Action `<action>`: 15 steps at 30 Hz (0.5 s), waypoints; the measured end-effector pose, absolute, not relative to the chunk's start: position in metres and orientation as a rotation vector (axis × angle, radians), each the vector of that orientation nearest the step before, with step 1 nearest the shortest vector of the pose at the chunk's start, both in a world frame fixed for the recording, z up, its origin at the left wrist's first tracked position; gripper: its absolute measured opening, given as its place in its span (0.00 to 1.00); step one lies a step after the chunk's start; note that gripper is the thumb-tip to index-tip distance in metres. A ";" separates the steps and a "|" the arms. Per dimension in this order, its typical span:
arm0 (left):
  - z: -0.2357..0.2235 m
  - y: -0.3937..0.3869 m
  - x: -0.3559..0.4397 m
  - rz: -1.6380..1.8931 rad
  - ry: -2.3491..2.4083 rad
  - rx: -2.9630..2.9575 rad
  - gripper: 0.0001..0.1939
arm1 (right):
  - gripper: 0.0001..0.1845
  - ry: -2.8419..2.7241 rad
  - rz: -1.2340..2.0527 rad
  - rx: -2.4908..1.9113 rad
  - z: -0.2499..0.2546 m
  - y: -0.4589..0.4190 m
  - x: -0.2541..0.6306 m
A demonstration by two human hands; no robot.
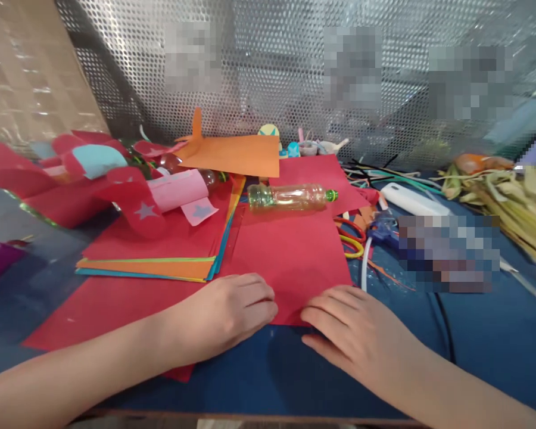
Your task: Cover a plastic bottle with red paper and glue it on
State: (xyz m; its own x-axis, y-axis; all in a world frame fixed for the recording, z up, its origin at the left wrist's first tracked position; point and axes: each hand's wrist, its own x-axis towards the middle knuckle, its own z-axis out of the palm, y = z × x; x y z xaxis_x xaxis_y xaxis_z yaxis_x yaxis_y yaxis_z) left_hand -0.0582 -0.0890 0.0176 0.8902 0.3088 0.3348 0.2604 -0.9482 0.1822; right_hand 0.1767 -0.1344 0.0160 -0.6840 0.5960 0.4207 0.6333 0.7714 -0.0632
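A red paper sheet lies in front of me on the blue table. My left hand rests on its near edge with fingers curled and pressed together. Beside it, my right hand lies flat on the sheet's near right corner, fingers stretched out. A clear plastic bottle with a green cap lies on its side at the far end of the sheet.
A stack of coloured paper sits to the left, with pink and red paper shapes on it. An orange sheet lies behind. Scissors, a white tube and dry leaves crowd the right. A perforated metal wall closes the back.
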 end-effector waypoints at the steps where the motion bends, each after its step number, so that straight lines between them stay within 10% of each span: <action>1: 0.018 -0.088 -0.059 0.563 0.430 2.946 0.13 | 0.10 -2.578 -0.124 -0.930 0.015 -0.131 0.174; 15: 0.014 -0.089 -0.069 0.906 0.569 3.030 0.13 | 0.13 -2.511 -0.513 -0.655 0.016 -0.124 0.174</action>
